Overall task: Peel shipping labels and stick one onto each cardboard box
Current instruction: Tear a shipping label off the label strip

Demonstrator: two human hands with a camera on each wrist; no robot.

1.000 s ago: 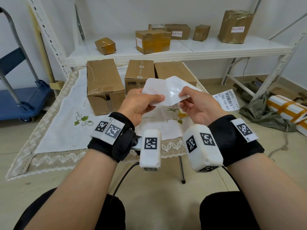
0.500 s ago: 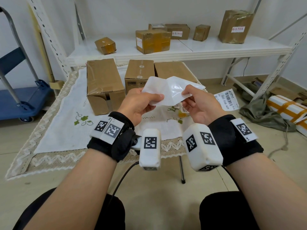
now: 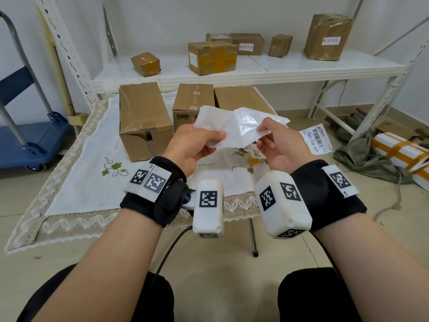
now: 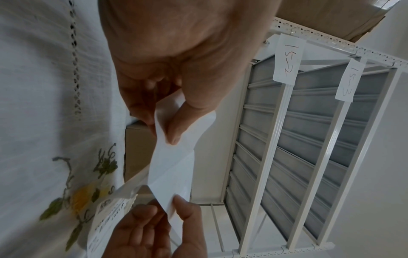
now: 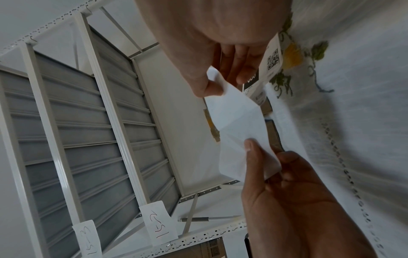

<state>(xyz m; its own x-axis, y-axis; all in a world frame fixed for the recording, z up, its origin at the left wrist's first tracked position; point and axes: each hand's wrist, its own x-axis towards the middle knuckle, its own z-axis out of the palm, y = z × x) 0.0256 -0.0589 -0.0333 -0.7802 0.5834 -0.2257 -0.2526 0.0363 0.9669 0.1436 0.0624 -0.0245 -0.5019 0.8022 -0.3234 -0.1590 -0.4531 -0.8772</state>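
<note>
A white label sheet (image 3: 232, 129) hangs in the air over the table, stretched between both hands. My left hand (image 3: 216, 140) pinches its matte left part between thumb and fingers; the left wrist view shows the same pinch (image 4: 163, 132). My right hand (image 3: 261, 135) pinches the glossy right part, thumb on top (image 5: 220, 85). Behind the sheet, three brown cardboard boxes stand on the table: a large one (image 3: 144, 112), a middle one (image 3: 193, 98) and a right one (image 3: 239, 98). A printed barcode label (image 3: 316, 138) lies at the table's right edge. Another label with a QR code (image 3: 256, 153) lies under my hands.
A white embroidered tablecloth (image 3: 81, 170) covers the small table. Behind it, a white shelf (image 3: 278, 68) carries several taped boxes with handwritten tags. A blue platform cart (image 3: 27, 135) stands at the left. On the floor to the right lie a green cloth (image 3: 362, 156) and a white parcel with orange tape (image 3: 401, 154).
My right hand has shifted its pinch slightly to the right, and the glossy part of the sheet spreads a little wider. The left hand has hardly moved.
</note>
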